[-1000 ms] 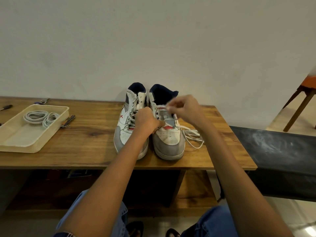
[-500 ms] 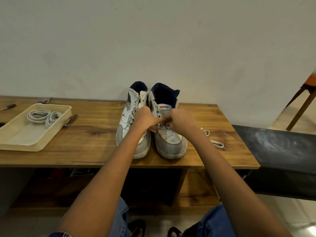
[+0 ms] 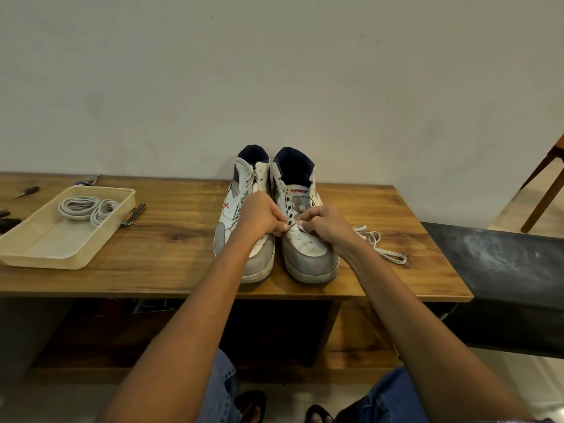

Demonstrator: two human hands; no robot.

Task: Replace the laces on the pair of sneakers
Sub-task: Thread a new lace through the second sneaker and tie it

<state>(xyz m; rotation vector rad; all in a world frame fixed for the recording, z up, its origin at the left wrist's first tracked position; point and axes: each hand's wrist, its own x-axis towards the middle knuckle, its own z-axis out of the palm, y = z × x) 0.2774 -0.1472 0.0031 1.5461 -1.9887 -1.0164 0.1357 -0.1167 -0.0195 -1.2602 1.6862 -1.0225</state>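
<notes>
Working the lowest eyelets of the right sneaker [image 3: 308, 239], I have both hands meeting just over its toe box. My left hand [image 3: 259, 216] has its fingers curled together at the eyelet row on the side nearer the left sneaker [image 3: 244, 227]; my right hand [image 3: 323, 222] pinches what looks like the last bit of old lace [image 3: 378, 248], whose loose length trails onto the bench [image 3: 171, 251] on the far side of the right sneaker from its mate. Exactly what the left fingertips hold is hidden by the knuckles, so I cannot tell.

The upper eyelets of the right sneaker are already bare, while the left sneaker is fully laced, so I judge the job is early. To do this step well, I should steady the eyelet flap with the left hand and draw the lace out straight along the hole's axis, not sideways, so the tip does not snag. The new laces [image 3: 88, 209] wait coiled in the tray [image 3: 61, 254], well apart from the left sneaker.
</notes>
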